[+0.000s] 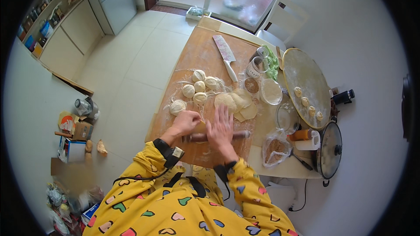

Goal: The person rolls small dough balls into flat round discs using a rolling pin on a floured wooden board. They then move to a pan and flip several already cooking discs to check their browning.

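Observation:
My right hand (221, 129) lies flat, fingers stretched forward, over a dark rolling pin (241, 134) on the floured wooden board (200, 46). Beside it my left hand (187, 121) pinches the edge of a dough piece (200, 126), largely hidden by the hands. Several dough balls (199, 98) sit ahead of my left hand, with one (178, 107) close to its knuckles. Past my right fingertips lie overlapping rolled dough wrappers (244, 103). A cleaver (225, 52) with a white handle rests farther back on the board.
On the right stand jars (255, 68), a bowl of brown filling (252, 85), a flour bowl (271, 91), a glass bowl (287, 117), a bag of brown crumbs (275, 149) and a lidded pan (330, 150). A round tray (305, 72) holds several small shaped dough pieces (304, 101).

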The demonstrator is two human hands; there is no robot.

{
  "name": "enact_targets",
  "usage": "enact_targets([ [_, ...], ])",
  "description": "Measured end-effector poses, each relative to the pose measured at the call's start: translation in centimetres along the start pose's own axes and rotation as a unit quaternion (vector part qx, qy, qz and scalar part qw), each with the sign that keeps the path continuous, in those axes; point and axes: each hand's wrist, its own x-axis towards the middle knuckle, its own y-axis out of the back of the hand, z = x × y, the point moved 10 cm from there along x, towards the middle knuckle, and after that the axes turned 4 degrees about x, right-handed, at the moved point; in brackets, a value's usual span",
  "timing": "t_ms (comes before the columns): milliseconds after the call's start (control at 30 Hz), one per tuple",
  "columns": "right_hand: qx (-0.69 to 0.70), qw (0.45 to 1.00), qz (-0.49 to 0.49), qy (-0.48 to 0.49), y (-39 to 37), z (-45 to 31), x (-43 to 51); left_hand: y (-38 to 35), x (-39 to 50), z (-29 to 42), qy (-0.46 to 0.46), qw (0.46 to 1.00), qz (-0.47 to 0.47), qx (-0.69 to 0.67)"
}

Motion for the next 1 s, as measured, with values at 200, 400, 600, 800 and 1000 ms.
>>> enact_targets([
  [200, 0.005, 0.999, -0.031, -0.011, 0.9, -0.6, -3.6, -1.3, -2.4, -1.4, 0.056, 0.986, -0.073, -0.138],
  [400, -0.009, 0.999, 0.044, -0.018, -0.1, 0.2, 3.9, -1.2, 0.4, 0.7, -0.008, 0.994, -0.049, 0.101],
  [600, 0.003, 0.999, -0.047, -0.01, -0.3, -0.4, -4.0, 0.5, -1.5, -2.9, 0.091, 0.986, 0.005, -0.142],
  [800, 0.014, 0.999, 0.051, -0.013, -0.9, 0.7, 3.6, -0.7, 0.3, 0.0, 0.012, 0.997, -0.022, 0.075],
  [1000, -0.009, 0.998, -0.059, 0.004, 0.1, -0.9, -4.0, 0.9, -0.9, -2.8, 0.089, 0.988, 0.016, -0.128],
])
